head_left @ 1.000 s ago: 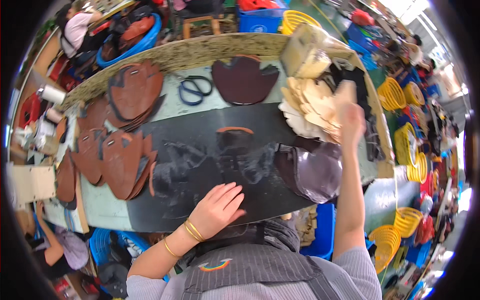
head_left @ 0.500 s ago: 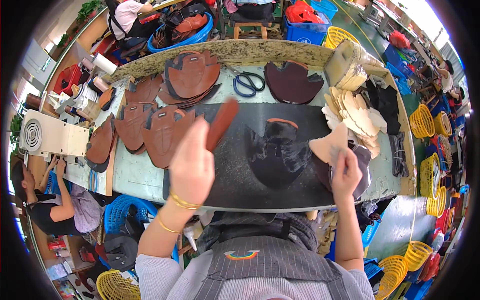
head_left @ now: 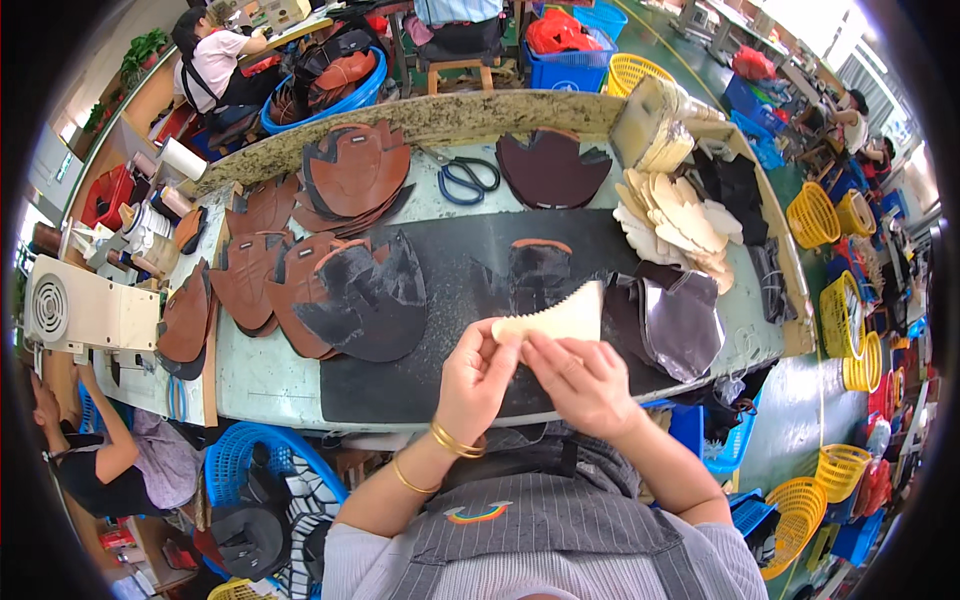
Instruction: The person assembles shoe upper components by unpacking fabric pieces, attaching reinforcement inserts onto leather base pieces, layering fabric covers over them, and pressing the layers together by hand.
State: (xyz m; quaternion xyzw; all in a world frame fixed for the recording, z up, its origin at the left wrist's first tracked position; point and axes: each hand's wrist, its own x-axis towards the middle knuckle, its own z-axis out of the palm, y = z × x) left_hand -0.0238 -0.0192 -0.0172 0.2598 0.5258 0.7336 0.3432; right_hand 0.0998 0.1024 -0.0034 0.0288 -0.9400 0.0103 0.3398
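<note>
Clock taken from the cream toothed-edge piece (head_left: pixel 568 318), 12 pointing away from you. You have this piece up in both hands over the black work board (head_left: pixel 470 250), in front of your apron; its zigzag edge faces roughly 11.

Your left hand (head_left: pixel 478 372): fingers curled in, thumb and forefinger closed on the narrow end at 9. Your right hand (head_left: pixel 582 385): partly folded, thumb and fingertips gathered on the lower edge, close beside the left thumb.

Just off at 12, a black cut piece with an orange top edge (head_left: pixel 540 262) lies on the board, its lower part hidden by your hands and the cream piece. Farther out at 12: dark maroon cut pieces (head_left: pixel 552 172). At 11: dark-handled scissors (head_left: pixel 468 182) on the pale green tabletop. At 1 to 2: a loose heap of cream cut pieces (head_left: pixel 685 215). At 3: glossy dark pieces (head_left: pixel 685 325), overlapping the board's end.

At 9, a black-faced piece (head_left: pixel 375 310) lies partly over a pile of brown leather pieces (head_left: pixel 292 285). At 10: another brown stack (head_left: pixel 358 180). At 8, below table level: a blue mesh basket (head_left: pixel 222 452) holding dark material.
</note>
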